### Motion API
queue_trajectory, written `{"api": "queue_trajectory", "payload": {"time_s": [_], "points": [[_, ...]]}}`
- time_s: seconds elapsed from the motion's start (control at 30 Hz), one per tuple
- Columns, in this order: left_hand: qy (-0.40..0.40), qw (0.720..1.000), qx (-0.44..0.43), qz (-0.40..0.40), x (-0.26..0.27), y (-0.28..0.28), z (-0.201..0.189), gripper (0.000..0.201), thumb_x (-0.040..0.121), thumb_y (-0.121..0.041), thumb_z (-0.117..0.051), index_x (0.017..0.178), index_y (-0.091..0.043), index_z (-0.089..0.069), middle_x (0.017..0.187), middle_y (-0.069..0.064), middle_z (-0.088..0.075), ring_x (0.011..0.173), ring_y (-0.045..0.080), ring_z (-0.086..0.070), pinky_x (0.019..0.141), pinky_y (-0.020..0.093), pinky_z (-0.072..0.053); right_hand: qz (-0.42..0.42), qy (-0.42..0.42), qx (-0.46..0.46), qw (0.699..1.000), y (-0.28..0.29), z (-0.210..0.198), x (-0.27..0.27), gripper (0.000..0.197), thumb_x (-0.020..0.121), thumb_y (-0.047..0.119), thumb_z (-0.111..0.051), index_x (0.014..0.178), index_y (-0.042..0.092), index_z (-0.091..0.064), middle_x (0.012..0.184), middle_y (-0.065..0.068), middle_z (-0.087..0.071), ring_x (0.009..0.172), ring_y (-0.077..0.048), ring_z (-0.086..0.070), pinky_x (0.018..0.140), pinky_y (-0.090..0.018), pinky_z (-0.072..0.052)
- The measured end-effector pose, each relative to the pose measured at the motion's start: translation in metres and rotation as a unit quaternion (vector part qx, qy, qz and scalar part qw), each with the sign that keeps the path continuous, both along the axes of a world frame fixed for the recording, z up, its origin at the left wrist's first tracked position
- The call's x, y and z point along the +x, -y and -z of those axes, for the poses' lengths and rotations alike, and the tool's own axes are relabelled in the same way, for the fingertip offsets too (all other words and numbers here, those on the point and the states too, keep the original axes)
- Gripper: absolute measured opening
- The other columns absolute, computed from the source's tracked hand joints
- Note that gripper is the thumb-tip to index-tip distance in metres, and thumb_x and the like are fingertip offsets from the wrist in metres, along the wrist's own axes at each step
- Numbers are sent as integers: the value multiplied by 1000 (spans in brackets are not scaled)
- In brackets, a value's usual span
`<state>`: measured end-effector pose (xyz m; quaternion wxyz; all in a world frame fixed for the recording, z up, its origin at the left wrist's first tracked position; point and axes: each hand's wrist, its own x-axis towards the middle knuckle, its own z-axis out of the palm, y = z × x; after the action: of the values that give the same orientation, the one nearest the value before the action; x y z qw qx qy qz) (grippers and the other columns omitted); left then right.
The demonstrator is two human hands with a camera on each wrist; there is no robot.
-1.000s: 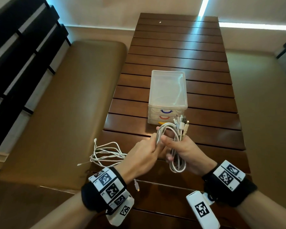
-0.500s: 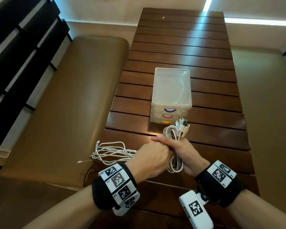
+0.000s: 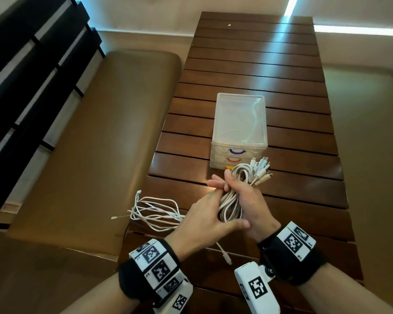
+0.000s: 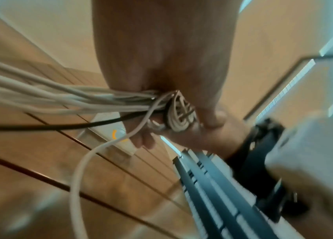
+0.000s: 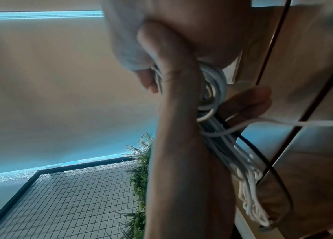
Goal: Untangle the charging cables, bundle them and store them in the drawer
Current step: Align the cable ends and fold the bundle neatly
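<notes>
1. The right hand (image 3: 247, 200) is wrapped around the cable bundle (image 3: 230, 206), held just above the table (image 3: 293, 191) in front of the drawer unit (image 3: 239, 130); the plugs (image 3: 262, 169) fan out past the fist.
2. The left hand (image 3: 204, 219) lies against the bundle's lower loops with its fingers reaching under them; the wrist views suggest it is guiding one white strand (image 4: 92, 155) around the coil, but I cannot tell whether it pinches it.
3. To do this well, I would keep the right fist firm so the loops do not spring apart, and lay each wrap snug beside the last.
4. Loose cables (image 3: 154, 211) lie in a tangle at the table's left edge, well short of the drawers, so they need sorting too.
5. All three drawers look closed.
6. No brand or readable writing shows; the wrist bands (image 3: 154, 266) carry only square black-and-white marker patterns.
</notes>
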<state>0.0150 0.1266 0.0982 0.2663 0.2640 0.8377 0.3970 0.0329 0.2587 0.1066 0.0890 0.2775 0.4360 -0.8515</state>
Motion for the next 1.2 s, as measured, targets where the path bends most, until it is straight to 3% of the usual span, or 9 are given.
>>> {"api": "queue_trajectory", "payload": {"time_s": [0.1,0.2,0.37,0.47,0.57,0.77,0.87,1.03,1.2], "points": [[98,995,-34,-9,-12,-1,-9,78,69,-57,-82,137,-35,-51,132,-10,-43,120,8,-50,106,31,-46,-25,-39,13,999,0,-5,4,39,99,32,-54,119,-1,-58,113,-11,-74,107,-14,-70,98,-39,-49],[162,986,-14,28,-19,-2,-12,45,78,-37,-83,117,-23,-65,110,-5,-71,100,7,-67,94,30,-54,-59,-85,83,991,-2,-8,4,31,99,24,-54,106,-5,-57,112,-15,-74,111,-17,-69,103,-37,-46],[220,973,65,9,-9,-6,-10,19,88,-19,-74,104,-15,-64,86,6,-74,76,20,-73,77,31,-61,-117,-122,138,976,-8,-12,5,16,94,22,-59,91,6,-61,115,-16,-73,113,-4,-66,86,-12,-48],[259,962,73,50,-11,-3,-12,9,93,-13,-68,94,-18,-60,74,-2,-68,64,13,-68,64,23,-57,-132,-152,122,972,-11,-8,9,29,93,18,-63,105,-8,-65,127,-8,-69,123,-14,-61,99,-27,-48],[270,958,58,74,-14,2,-13,10,94,-20,-68,91,-23,-59,71,-3,-64,64,14,-65,61,25,-56,-117,-172,26,978,-12,-7,10,41,88,20,-72,122,0,-63,108,-15,-73,93,-25,-72,89,-39,-57],[208,973,14,99,-13,2,-10,12,94,-29,-66,87,-29,-57,71,-7,-57,62,2,-57,58,18,-49,-158,-204,26,966,-15,-5,9,37,76,39,-83,79,12,-57,70,0,-67,82,-27,-70,102,-50,-49],[222,969,4,106,-15,2,-8,22,94,-33,-66,102,-14,-61,88,2,-62,77,11,-59,71,28,-53,-135,-201,19,970,-13,-8,8,34,72,42,-84,71,16,-62,73,-1,-67,96,-34,-72,87,-42,-56],[265,955,39,130,-20,0,-6,15,95,-27,-66,93,-13,-61,67,-3,-53,55,6,-49,52,20,-40,-97,-151,-41,983,-8,-3,6,56,79,50,-78,56,8,-48,45,-1,-46,42,-14,-47,53,-26,-47],[195,971,3,135,-11,-4,12,24,93,-40,-66,82,-19,-62,65,7,-63,55,12,-58,57,26,-48,-61,-86,-48,993,-8,-1,7,59,93,40,-61,46,14,-36,40,2,-30,35,-10,-31,44,-24,-35]]}}
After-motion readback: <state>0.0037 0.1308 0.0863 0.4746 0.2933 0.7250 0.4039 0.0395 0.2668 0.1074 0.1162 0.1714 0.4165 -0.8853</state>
